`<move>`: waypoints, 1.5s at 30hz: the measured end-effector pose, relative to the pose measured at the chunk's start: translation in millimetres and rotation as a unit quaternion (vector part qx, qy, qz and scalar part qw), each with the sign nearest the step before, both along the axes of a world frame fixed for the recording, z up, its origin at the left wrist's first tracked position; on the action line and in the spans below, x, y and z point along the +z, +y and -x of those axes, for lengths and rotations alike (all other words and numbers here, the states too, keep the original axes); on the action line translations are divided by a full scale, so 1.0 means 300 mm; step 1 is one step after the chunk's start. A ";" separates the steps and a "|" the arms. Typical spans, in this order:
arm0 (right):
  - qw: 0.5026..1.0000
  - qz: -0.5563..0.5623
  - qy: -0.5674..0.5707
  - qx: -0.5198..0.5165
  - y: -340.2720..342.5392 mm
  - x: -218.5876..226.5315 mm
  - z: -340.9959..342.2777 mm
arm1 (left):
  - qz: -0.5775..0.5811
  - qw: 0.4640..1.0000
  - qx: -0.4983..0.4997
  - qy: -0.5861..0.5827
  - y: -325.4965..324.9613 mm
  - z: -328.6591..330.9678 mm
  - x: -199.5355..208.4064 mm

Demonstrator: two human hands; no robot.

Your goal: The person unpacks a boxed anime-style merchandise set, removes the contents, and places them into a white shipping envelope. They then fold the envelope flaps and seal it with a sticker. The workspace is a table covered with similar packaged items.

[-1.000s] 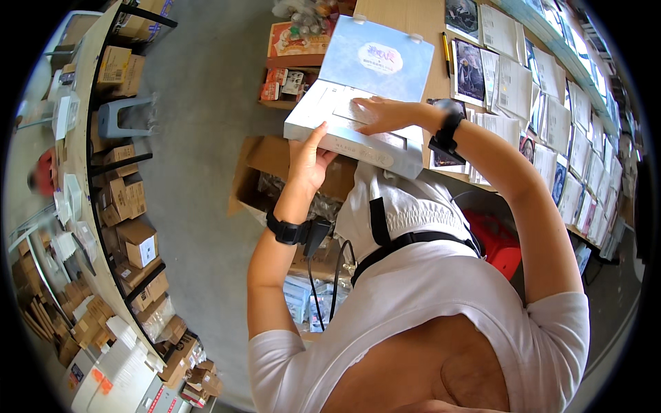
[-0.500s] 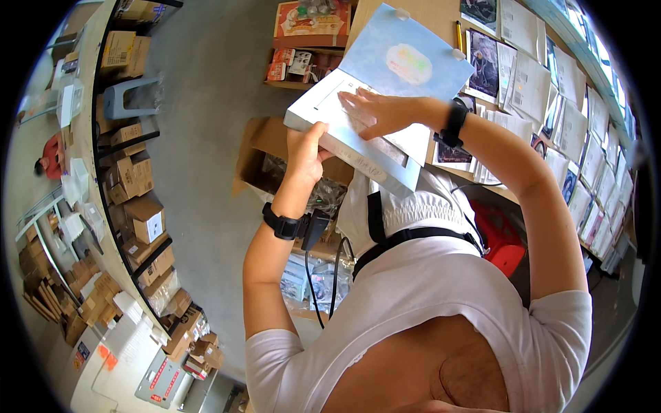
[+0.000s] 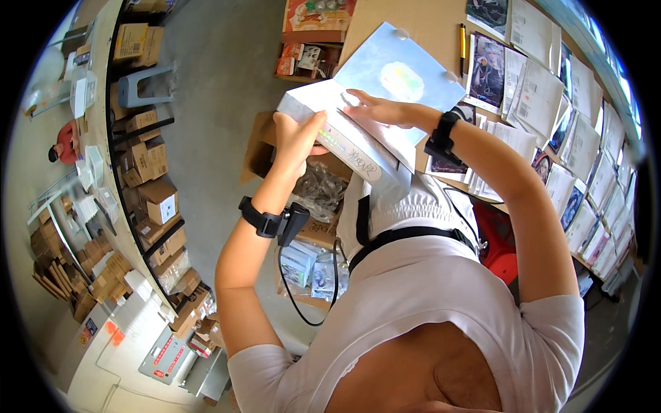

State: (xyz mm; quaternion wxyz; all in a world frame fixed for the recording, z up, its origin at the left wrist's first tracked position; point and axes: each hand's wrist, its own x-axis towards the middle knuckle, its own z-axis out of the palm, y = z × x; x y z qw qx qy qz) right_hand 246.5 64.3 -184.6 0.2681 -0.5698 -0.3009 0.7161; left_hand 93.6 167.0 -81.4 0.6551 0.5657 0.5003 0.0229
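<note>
A pale blue-white flat box (image 3: 354, 155) is held tilted in front of my waist, its front side turned towards me. Its hinged light blue lid (image 3: 430, 76) stands folded back over the table, with a pale oval patch on it. My left hand (image 3: 297, 141) is closed round the box's left front corner, thumb on the upper edge. Over the opening, my right hand (image 3: 385, 111) reaches in from the right, thumb and fingers apart on the white insert (image 3: 385, 136). What lies under the insert is hidden.
The wooden table (image 3: 385, 15) carries a yellow marker (image 3: 463, 49) and rows of picture prints and white packets (image 3: 540, 89). Below the box stands an open carton (image 3: 323, 189) with clear plastic. A shelf of cartons (image 3: 160, 203) and a blue-grey stool (image 3: 141, 88) are at left.
The box has tipped so more of its front side shows. My right hand has gone from lying flat to having thumb and fingers apart on the insert. My left hand still holds the corner.
</note>
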 end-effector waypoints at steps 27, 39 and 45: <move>0.995 -0.064 0.003 -0.078 -0.012 0.013 -0.126 | -0.067 0.993 -0.011 0.094 -0.029 -0.199 -0.012; 0.939 -0.294 -0.175 -0.031 0.001 0.063 -0.119 | -0.031 0.999 -0.001 0.040 -0.001 -0.126 -0.047; 0.926 -0.245 -0.269 -0.100 0.000 0.000 -0.156 | -0.034 0.999 0.018 0.022 -0.003 -0.074 -0.053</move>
